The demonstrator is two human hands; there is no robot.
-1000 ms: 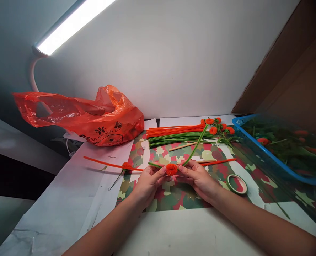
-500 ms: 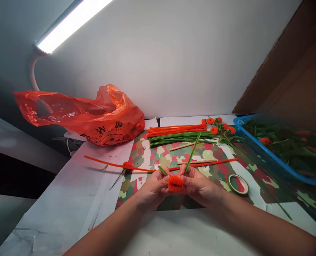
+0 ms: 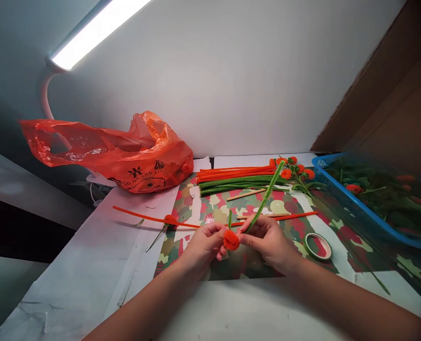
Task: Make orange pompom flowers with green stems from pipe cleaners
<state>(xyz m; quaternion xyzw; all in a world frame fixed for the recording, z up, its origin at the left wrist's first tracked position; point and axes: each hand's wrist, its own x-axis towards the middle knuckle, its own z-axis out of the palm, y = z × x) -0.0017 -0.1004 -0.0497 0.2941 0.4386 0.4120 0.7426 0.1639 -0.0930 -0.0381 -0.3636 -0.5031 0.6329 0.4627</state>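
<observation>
Between my hands is a small orange pipe-cleaner flower (image 3: 231,240), a coiled fuzzy head, held just above the patterned mat. My left hand (image 3: 207,244) pinches the flower's left side. With thumb and forefinger, my right hand (image 3: 267,239) grips a green pipe cleaner (image 3: 267,194) close beside the flower; its long end slants up to the right. A short green end rises behind the flower. How the green piece joins the flower is hidden by my fingers. Behind my hands, a long orange pipe cleaner (image 3: 153,218) lies across the mat.
Orange pipe cleaners (image 3: 231,174) and green pipe cleaners (image 3: 242,183) lie bundled at the back, near finished flowers (image 3: 297,169). A tape roll (image 3: 317,246) sits right of my hands. A blue basket (image 3: 370,215) stands at right, an orange plastic bag (image 3: 142,161) at left.
The green pipe cleaner's long end has swung further right and its short end now points upright. The flower has tilted and shifted slightly left, and my right hand has turned a little.
</observation>
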